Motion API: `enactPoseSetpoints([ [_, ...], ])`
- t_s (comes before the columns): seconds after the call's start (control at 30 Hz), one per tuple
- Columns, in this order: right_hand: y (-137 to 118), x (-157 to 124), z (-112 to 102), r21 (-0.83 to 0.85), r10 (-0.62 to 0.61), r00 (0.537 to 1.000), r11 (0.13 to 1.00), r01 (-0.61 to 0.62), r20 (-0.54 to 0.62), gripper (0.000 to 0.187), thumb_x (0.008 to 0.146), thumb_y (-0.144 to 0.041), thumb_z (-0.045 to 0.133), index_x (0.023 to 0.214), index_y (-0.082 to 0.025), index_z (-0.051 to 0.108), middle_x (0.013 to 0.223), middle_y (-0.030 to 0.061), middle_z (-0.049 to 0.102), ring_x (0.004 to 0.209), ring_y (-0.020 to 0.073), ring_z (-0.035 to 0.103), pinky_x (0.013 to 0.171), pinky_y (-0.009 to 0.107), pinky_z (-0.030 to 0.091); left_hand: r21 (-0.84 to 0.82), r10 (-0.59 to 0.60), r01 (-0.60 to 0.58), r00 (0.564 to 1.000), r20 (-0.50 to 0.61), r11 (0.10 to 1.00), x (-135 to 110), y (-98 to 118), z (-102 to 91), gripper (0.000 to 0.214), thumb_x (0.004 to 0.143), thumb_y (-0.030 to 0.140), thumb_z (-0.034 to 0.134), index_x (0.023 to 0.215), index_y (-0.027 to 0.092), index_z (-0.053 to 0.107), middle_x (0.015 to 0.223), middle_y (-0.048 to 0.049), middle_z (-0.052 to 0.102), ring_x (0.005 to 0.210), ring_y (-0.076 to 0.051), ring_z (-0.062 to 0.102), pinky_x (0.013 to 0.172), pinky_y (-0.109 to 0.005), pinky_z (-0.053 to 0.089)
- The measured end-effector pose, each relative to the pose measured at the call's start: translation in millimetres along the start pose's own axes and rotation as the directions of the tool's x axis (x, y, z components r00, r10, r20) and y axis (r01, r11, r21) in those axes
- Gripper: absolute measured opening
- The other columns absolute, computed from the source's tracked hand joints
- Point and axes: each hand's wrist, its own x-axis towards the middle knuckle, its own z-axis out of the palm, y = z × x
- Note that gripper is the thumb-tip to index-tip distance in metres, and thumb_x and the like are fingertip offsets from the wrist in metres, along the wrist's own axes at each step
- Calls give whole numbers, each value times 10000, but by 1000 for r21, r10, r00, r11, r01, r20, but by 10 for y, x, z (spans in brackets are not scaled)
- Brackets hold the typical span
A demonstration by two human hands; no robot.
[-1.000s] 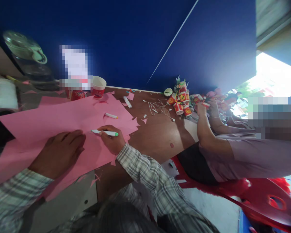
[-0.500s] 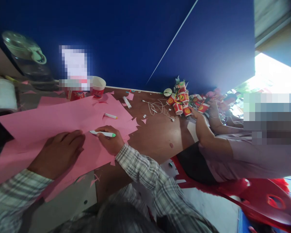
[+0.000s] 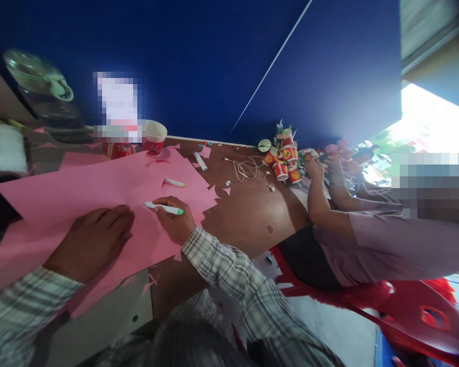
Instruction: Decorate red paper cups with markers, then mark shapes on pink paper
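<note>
Pink paper sheets lie overlapped across the left of the table. My left hand rests flat on them, fingers stretched out. My right hand grips a white marker with a green end, its tip at the paper just right of my left fingertips. Another marker, white with a yellow-orange end, lies on the pink paper above my right hand. A white glue-stick-like tube lies past the sheets' edge, near small pink scraps.
Red-and-white paper cups and a clear bottle stand at the back left. A white cable lies mid-table. Stacked red cups stand farther right, by a co-worker's hands. A red chair is at right.
My right hand and the marker have shifted very slightly up and right. My left hand stays put. The co-worker's hand has moved away from the stacked cups, toward the back.
</note>
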Motion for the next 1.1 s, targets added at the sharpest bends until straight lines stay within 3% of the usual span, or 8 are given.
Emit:
enactPoseSetpoints([
  [0.13, 3, 43, -6, 207, 144, 987, 970, -126, -77, 247, 785, -308, 525, 927, -132, 626, 771, 52, 634, 635, 120, 553, 593, 219, 478, 7, -12, 12, 1000, 11, 1000, -4, -17, 24, 472, 688, 414, 303, 1070, 230, 510, 1201, -82, 515, 1069, -261, 419, 890, -464, 311],
  [0.3, 3, 66, -21, 328, 213, 971, 929, -169, -105, 266, 770, -317, 540, 938, -123, 610, 666, 27, 583, 541, 95, 488, 536, 214, 441, 37, -18, 17, 1000, 26, 999, -7, -12, 23, 476, 688, 408, 296, 1079, 233, 504, 1240, -76, 488, 1053, -272, 428, 852, -467, 330],
  [0.4, -16, 35, -38, 272, 171, 977, 953, -131, -128, 268, 789, -324, 531, 948, -124, 608, 710, 41, 597, 590, 110, 522, 571, 229, 465, 45, -11, 11, 1000, 16, 999, -5, 1, 10, 482, 696, 407, 275, 1077, 221, 505, 1228, -82, 498, 1064, -273, 424, 865, -469, 328],
  [0.6, -76, -69, -103, 76, -75, 976, 993, 92, -205, 258, 816, -348, 529, 983, -174, 622, 948, 85, 656, 843, 180, 629, 777, 293, 521, 12, -29, 29, 1000, -1, 1000, -5, -7, -14, 481, 690, 441, 282, 1069, 246, 505, 1193, -46, 519, 1063, -241, 440, 894, -454, 332],
  [0.8, -118, -93, -116, 128, 22, 994, 992, -8, -109, 305, 835, -394, 483, 941, -148, 629, 774, 63, 629, 704, 154, 604, 646, 265, 524, -22, -26, 27, 999, 35, 999, 2, -21, -30, 486, 692, 402, 294, 1110, 241, 482, 1221, -31, 502, 1079, -230, 438, 912, -442, 324],
  [1.1, -114, -94, -101, 67, -55, 994, 996, 62, -95, 204, 792, -252, 521, 939, -157, 626, 920, 79, 655, 840, 180, 629, 768, 280, 513, -23, -14, 14, 1000, 8, 1000, 3, -35, -28, 479, 687, 410, 308, 1099, 257, 498, 1190, -49, 534, 1083, -234, 418, 917, -431, 308],
])
